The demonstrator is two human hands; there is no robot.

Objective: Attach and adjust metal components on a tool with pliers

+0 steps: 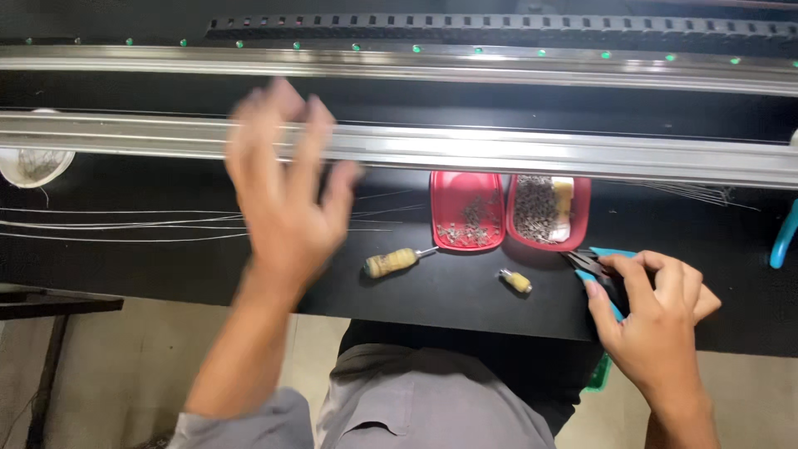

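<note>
My left hand (pixel 287 187) is raised over the black bench, blurred, fingers spread, holding nothing, in front of a long metal rail (pixel 499 154). My right hand (pixel 652 312) grips blue-handled pliers (pixel 594 262) at the bench's front right, their dark jaws pointing at a red tray (pixel 579 218) holding small dark parts and a yellowish piece. To its left sits a second red tray (pixel 445 204) with fewer small metal parts. A small tool with a yellowish wooden handle (pixel 392 262) lies between my hands, and a smaller yellowish-handled piece (pixel 516 281) lies near the front edge.
Thin white wires (pixel 125 224) run across the black bench (pixel 465 291) at the left. A white bowl (pixel 33 166) sits at the far left under the rail. Another blue-handled tool (pixel 783 237) shows at the right edge. A second rail with green lights (pixel 416 62) runs behind.
</note>
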